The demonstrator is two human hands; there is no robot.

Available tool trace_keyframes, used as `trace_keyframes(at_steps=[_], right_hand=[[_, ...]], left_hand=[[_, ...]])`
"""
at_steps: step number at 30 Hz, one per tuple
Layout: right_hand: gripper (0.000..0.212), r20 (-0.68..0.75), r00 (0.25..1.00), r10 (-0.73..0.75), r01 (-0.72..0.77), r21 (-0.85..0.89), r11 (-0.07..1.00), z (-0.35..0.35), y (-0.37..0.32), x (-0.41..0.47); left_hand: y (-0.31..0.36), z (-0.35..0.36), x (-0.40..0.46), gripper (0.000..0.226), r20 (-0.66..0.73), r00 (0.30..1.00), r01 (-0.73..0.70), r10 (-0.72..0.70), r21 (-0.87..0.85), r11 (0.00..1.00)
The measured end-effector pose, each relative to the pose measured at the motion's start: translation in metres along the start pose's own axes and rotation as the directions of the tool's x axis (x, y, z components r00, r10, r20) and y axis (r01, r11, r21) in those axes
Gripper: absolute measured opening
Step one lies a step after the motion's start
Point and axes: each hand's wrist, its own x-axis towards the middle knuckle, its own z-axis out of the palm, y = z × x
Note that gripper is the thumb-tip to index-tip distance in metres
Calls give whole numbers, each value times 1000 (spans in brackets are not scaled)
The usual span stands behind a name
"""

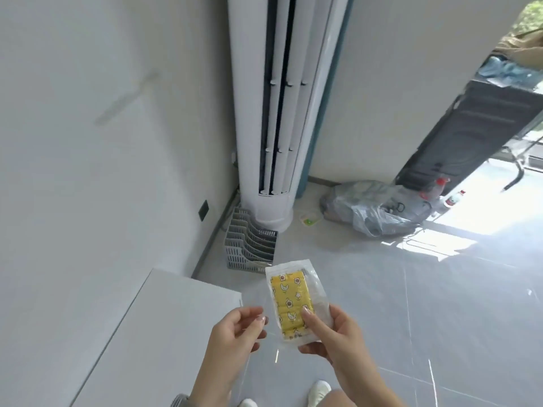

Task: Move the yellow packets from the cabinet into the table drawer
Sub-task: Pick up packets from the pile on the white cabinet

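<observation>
Head view | yellow packet (292, 301): clear crinkly plastic sleeve, yellow star-and-moon print, writing unreadable, above glossy grey floor tiles (411, 318) | right hand (332, 333) pinches its lower end | left hand (235, 330) loosely curled, holding nothing, just beside

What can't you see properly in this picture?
- Table drawer: not in the head view at all.
- Lower end of the yellow packet: covered by the right hand, whose thumb presses its front.
- Left hand: whether its fingers touch the packet is unclear.
- Print on the packet: too small to read.
- Contents of the plastic bag: blurred.
</observation>
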Motion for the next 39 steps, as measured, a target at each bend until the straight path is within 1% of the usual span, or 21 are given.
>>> trace_keyframes(at_steps=[3, 6, 11, 14, 16, 18, 22, 25, 26, 28, 29, 30, 31, 32, 33, 34, 35, 36, 37, 38, 39], right_hand=[[19, -133, 991, -33, 46, 92, 995, -61, -14, -28], [20, -261, 963, -74, 115, 147, 982, -128, -20, -56], [18, -444, 889, -113, 219, 195, 956, -241, -16, -107], [15, -550, 828, -109, 271, 222, 937, -310, -6, -149], [14, -622, 776, -101, 304, 228, 925, -354, 6, -180], [14, -701, 710, -72, 335, 245, 910, -393, 20, -210], [16, -853, 518, 61, 386, 297, 873, -448, 55, -260], [16, -919, 361, 158, 431, 315, 846, -473, 78, -291], [15, -929, 315, 192, 457, 326, 828, -478, 86, -300], [17, -942, 213, 259, 507, 333, 795, -484, 99, -317], [21, -938, 198, 286, 512, 347, 785, -485, 100, -318], [25, -924, 94, 371, 575, 355, 737, -488, 115, -336], [28, -915, 58, 399, 600, 352, 719, -488, 118, -339], [27, -913, 61, 404, 601, 357, 715, -488, 113, -337], [24, -877, -39, 479, 655, 339, 675, -489, 128, -354], [20, -865, -67, 498, 680, 325, 657, -488, 128, -358], [17, -871, -65, 487, 679, 319, 662, -491, 122, -359], [15, -825, -129, 551, 720, 304, 624, -489, 134, -371], [14, -810, -156, 565, 734, 288, 616, -489, 136, -374], [13, -825, -155, 544, 726, 278, 629, -493, 131, -376], [13, -771, -215, 599, 754, 258, 604, -488, 146, -385]], left_hand=[[18, 57, -15, 12, 129, 991, -57, 45, 89, 994], [29, 122, -33, 12, 273, 959, -136, 82, 184, 974], [27, 245, -70, 12, 471, 879, -240, 74, 302, 923], [10, 332, -106, 10, 597, 802, -269, 4, 355, 895], [-8, 389, -136, 8, 691, 720, -288, -65, 382, 878], [-29, 439, -166, 7, 789, 598, -315, -144, 396, 863], [-67, 514, -218, 8, 890, 359, -412, -281, 422, 808], [-89, 555, -248, 10, 908, 194, -492, -372, 418, 764], [-97, 568, -259, 10, 901, 153, -521, -406, 423, 742], [-112, 592, -274, 10, 885, 47, -586, -463, 399, 705], [-113, 595, -277, 10, 883, 29, -596, -468, 391, 701], [-132, 613, -300, 10, 842, -82, -652, -533, 359, 668], [-136, 621, -305, 8, 834, -99, -679, -542, 342, 650], [-132, 621, -304, 9, 836, -87, -679, -541, 348, 646], [-149, 635, -327, 11, 769, -186, -716, -612, 321, 620], [-152, 642, -335, 11, 758, -205, -740, -619, 293, 605], [-149, 642, -335, 10, 764, -200, -735, -614, 297, 609], [-164, 651, -355, 10, 694, -270, -768, -668, 262, 584], [-167, 655, -362, 11, 684, -290, -779, -669, 237, 580], [-163, 657, -363, 11, 696, -280, -765, -661, 254, 591], [-180, 659, -381, 10, 624, -317, -792, -715, 241, 561]])
